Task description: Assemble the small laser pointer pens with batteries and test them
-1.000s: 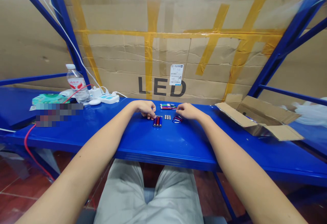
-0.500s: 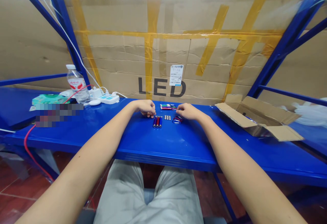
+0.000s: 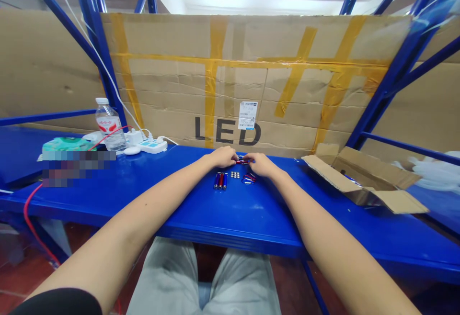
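At the back of the blue table, my left hand is closed with its fingertips at the left end of a small stack of keychain flashlights. My right hand pinches at the right end of the same stack, and the fingers cover much of it. Nearer to me lie three metal flashlight tubes, blue, red and blue, side by side. Right of them several silver button cells sit in a tight block. Red and blue carabiner clips lie below my right hand.
An open cardboard box stands on the right. On the left are a water bottle, a white power strip, a green packet and a red cable. A large taped cardboard sheet closes off the back.
My left hand has moved right and back from the three tubes to the flashlight stack. My right hand has shifted slightly onto the stack's other end. The view has tilted up a little.
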{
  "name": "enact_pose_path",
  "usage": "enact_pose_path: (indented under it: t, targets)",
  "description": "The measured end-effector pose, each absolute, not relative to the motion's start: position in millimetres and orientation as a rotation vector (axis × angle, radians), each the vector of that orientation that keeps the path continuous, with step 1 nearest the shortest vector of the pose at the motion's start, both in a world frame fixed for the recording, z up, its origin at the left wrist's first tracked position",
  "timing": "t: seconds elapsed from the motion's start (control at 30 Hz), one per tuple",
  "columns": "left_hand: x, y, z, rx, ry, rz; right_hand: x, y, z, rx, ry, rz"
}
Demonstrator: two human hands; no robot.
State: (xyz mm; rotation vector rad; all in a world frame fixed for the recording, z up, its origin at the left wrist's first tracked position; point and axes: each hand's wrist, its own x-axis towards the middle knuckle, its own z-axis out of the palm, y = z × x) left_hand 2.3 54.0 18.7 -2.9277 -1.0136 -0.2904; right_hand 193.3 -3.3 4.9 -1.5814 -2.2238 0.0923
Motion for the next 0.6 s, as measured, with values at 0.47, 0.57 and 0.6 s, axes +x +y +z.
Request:
enact_pose_path:
  t: [0.47,0.57,0.6]
  targets:
    - [1.4,45.1,21.2,-2.914,-1.235,-0.215,186.5,-0.4,-3.7,-1.511,-2.224,0.252]
    - [1.1,36.2,23.4,-2.803,-1.110,-0.318,186.0,0.3,-4.3,-1.519,-2.206,0.225]
    - [1.7,32.8,24.3,-2.760,-1.051,-0.355,185.9,0.2,-3.8,-1.512,-2.204,0.197]
